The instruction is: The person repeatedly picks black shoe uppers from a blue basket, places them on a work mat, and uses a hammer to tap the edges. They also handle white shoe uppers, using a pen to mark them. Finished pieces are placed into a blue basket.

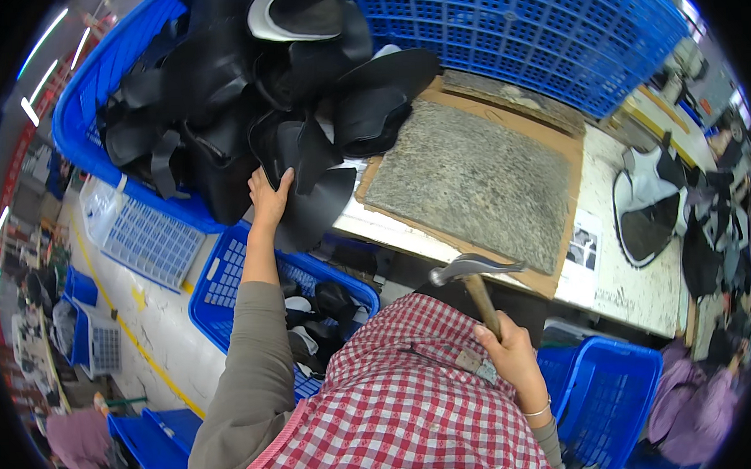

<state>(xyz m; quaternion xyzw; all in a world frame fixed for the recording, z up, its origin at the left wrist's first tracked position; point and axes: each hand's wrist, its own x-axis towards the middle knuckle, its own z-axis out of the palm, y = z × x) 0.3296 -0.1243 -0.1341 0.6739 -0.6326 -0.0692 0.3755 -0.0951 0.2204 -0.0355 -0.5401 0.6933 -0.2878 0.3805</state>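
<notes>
My left hand (269,197) reaches to the front edge of a heap of black leather shoe uppers (210,91). Its thumb and fingers are closed on one black shoe upper (292,150), whose flap hangs over the table edge. Low in front of my apron, my right hand (512,354) grips a hammer (478,290) by its wooden handle. The hammer's curved metal head points up, short of the near edge of a rough grey slab (474,180). That slab lies on a brown board on the white table (637,286).
A big blue crate (96,159) holds the heap; another blue crate wall (518,35) rises behind the slab. A grey-and-black shoe upper (647,210) lies at the right. Below the table stand a blue basket of pieces (219,300) and a blue bin (609,409). People work on both sides.
</notes>
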